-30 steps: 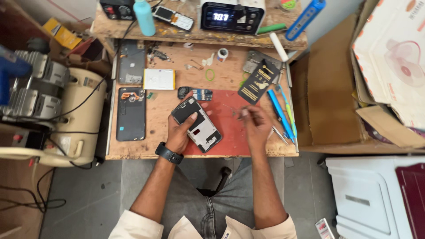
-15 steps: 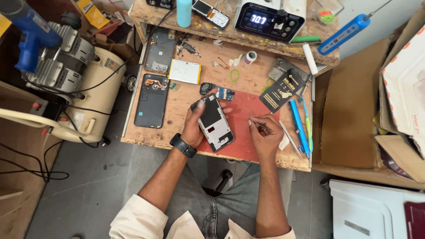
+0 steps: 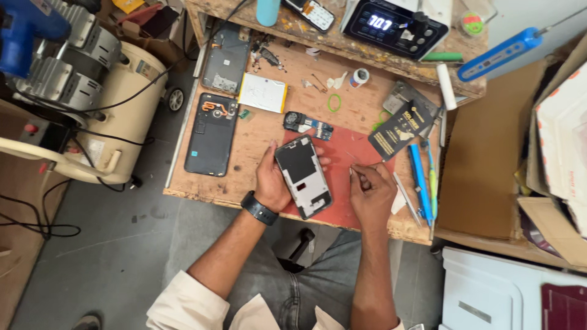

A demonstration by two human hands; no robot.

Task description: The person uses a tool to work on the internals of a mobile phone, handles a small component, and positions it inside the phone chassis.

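Since half a second ago our right hand (image 3: 373, 192) has drawn back from the phone frame (image 3: 304, 177), fingers pinched shut on a thin tool too small to identify. Left hand (image 3: 273, 180) grips the frame's left edge, holding it tilted over the red mat (image 3: 354, 153). Step, as we judge it: working the opened frame. Table (image 3: 257, 131) edge runs just below both wrists; open room lies right of the frame.

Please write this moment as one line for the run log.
left hand: holds phone frame | right hand: pinches thin tool | surface: red mat | nearby: circuit board
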